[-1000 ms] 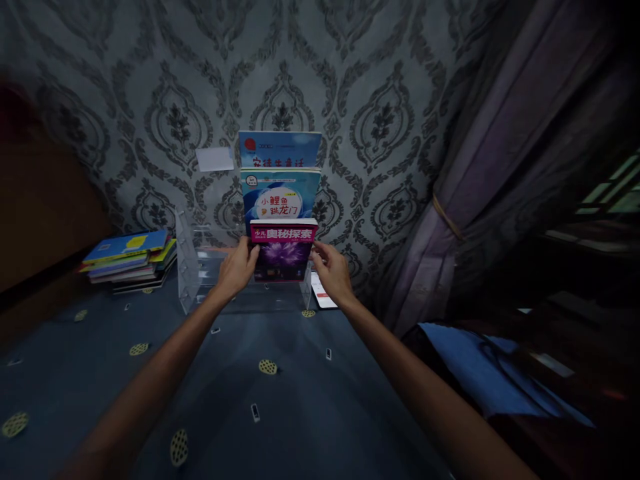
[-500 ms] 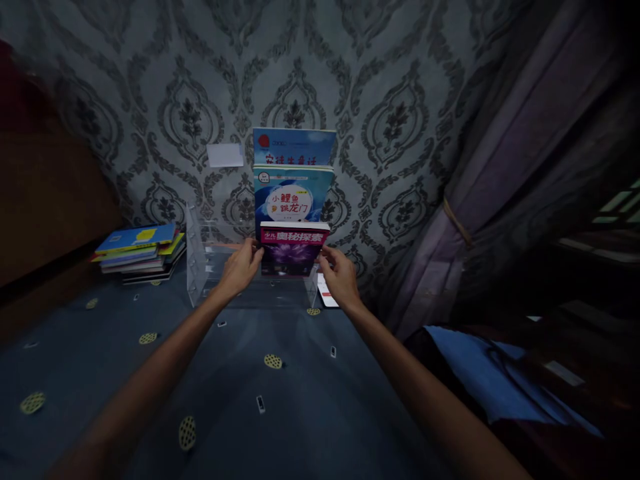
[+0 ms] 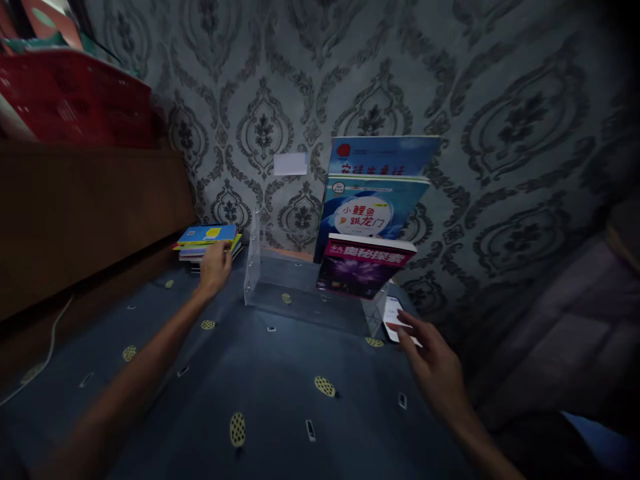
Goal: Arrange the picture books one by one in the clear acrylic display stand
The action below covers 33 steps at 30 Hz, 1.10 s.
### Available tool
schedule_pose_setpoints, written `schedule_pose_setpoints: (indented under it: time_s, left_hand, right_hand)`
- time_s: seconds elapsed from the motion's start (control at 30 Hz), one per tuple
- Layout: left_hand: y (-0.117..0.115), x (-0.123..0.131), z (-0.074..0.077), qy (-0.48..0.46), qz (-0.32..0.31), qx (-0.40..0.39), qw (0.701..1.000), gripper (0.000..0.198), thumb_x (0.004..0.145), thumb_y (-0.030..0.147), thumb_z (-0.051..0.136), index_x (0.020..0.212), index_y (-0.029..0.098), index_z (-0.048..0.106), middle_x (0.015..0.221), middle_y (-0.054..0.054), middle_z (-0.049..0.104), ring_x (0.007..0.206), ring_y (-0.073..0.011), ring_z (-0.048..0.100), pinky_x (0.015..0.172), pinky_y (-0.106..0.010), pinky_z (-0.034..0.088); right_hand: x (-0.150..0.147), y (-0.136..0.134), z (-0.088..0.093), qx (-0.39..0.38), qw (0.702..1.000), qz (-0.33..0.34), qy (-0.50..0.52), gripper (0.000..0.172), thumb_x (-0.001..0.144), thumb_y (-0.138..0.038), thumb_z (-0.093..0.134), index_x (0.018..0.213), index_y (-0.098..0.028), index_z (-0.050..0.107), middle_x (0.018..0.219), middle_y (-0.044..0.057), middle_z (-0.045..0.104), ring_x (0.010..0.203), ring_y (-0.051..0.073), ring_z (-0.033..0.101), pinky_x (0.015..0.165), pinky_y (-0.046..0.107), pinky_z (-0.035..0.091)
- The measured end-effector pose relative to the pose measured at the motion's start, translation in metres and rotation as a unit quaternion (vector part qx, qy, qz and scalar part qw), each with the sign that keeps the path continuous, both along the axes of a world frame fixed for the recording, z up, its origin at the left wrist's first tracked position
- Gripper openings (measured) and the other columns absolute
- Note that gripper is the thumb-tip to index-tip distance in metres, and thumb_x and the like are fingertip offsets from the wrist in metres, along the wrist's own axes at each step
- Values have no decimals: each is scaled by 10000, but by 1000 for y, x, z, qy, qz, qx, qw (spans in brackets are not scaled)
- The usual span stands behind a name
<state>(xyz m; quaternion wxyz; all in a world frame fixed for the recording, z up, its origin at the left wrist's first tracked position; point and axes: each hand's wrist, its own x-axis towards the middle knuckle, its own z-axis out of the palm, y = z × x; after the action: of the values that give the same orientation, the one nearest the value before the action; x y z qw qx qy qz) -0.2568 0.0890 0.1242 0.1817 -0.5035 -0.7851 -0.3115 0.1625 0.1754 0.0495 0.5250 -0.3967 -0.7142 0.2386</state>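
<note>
My left hand [image 3: 215, 268] is at the front right of a stack of books [image 3: 193, 253], fingers loosely bent and apart; whether they touch it is hidden. On top of the stack lies a blue book with a yellow patch [image 3: 207, 233]. My right hand [image 3: 433, 350] holds nothing, fingers spread just in front of a phone [image 3: 393, 313] with a lit screen. A clear acrylic rack [image 3: 253, 257] holds three books at its right side: a purple book [image 3: 357, 270] in front, a light-blue book [image 3: 373, 210] behind it, and a taller blue book [image 3: 387, 153] at the back.
A dark blue patterned cloth [image 3: 270, 400] covers the table. At the left stands a brown wooden cabinet [image 3: 90, 207] with a red basket [image 3: 80, 93] on top. A white cable [image 3: 53, 337] runs along the left. A curtain [image 3: 565, 293] hangs at the right.
Both hands have let go of the purple book, which stays in the rack. My left hand has moved left to the book stack, my right hand down and right. The view has turned left.
</note>
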Motion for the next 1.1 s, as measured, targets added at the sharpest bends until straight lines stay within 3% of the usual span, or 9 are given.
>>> schedule_pose_setpoints:
  time_s: [0.17, 0.3, 0.37, 0.53, 0.7, 0.8, 0.9, 0.97, 1.1]
  left_hand:
    - [24, -68, -2, 29, 72, -78, 994, 384, 922, 247, 455, 1247, 60, 538, 1337, -271, 534, 1309, -405, 416, 1070, -550, 324]
    - [57, -84, -10, 51, 89, -125, 987, 455, 933, 304, 540, 1315, 56, 512, 1406, -272, 497, 1400, -409, 325, 1104, -586, 267]
    - [70, -86, -13, 59, 109, -132, 983, 468, 945, 339, 570, 1337, 90, 510, 1419, -221, 498, 1398, -379, 347, 1113, -591, 280]
    - [86, -91, -15, 68, 157, -135, 976, 404, 947, 370, 612, 1295, 172, 556, 1341, -116, 554, 1183, -280, 572, 985, -522, 487]
    - [83, -99, -6, 77, 137, -162, 974, 362, 948, 348, 619, 1253, 158, 576, 1254, -109, 602, 1078, -246, 624, 896, -458, 547]
    - [64, -105, 0, 85, 97, -173, 976, 368, 948, 360, 617, 1253, 157, 576, 1256, -105, 600, 1077, -241, 624, 906, -463, 542]
    - [23, -107, -1, 95, 49, -170, 980, 347, 980, 313, 544, 1300, 181, 571, 1317, -123, 601, 1209, -294, 579, 1012, -526, 470]
    - [-17, -104, -9, 100, 19, -164, 981, 378, 994, 261, 450, 1355, 227, 560, 1423, -116, 557, 1357, -317, 469, 1110, -522, 380]
    - [-119, -90, -46, 95, -48, -190, 976, 471, 967, 283, 390, 1418, 326, 519, 1519, 4, 472, 1437, -226, 384, 1187, -417, 308]
  right_hand:
    - [-5, -18, -30, -29, 998, 43, -47, 419, 837, -537, 564, 1092, -231, 695, 1035, 118, 716, 874, 265, 724, 647, 345, 617]
    - [-12, -24, -60, -25, 997, 29, -66, 404, 808, -532, 571, 1034, -233, 719, 1037, 118, 742, 929, 290, 729, 739, 400, 627]
    - [-11, -23, -71, -47, 997, 30, -62, 394, 775, -546, 600, 965, -230, 739, 966, 119, 759, 864, 298, 742, 736, 419, 633]
    - [-6, -16, -75, -122, 991, 38, -35, 434, 727, -622, 626, 900, -250, 768, 860, 105, 782, 735, 299, 750, 618, 385, 640]
    - [-7, -15, -71, -121, 992, 27, -34, 455, 689, -645, 650, 859, -243, 779, 837, 94, 789, 728, 294, 756, 675, 378, 641]
    - [-8, -16, -70, -113, 992, 38, -46, 433, 679, -647, 668, 845, -262, 777, 825, 83, 789, 733, 299, 757, 684, 386, 644]
    - [-7, -15, -71, -102, 993, 41, -47, 406, 682, -635, 670, 825, -270, 775, 837, 84, 788, 731, 299, 755, 684, 392, 646]
    - [-7, -15, -72, -99, 993, 38, -45, 396, 693, -614, 659, 826, -260, 776, 846, 89, 787, 727, 296, 754, 676, 391, 644]
    - [-9, -17, -69, -101, 992, 46, -62, 382, 712, -584, 635, 838, -252, 775, 798, 81, 780, 729, 292, 750, 655, 388, 635]
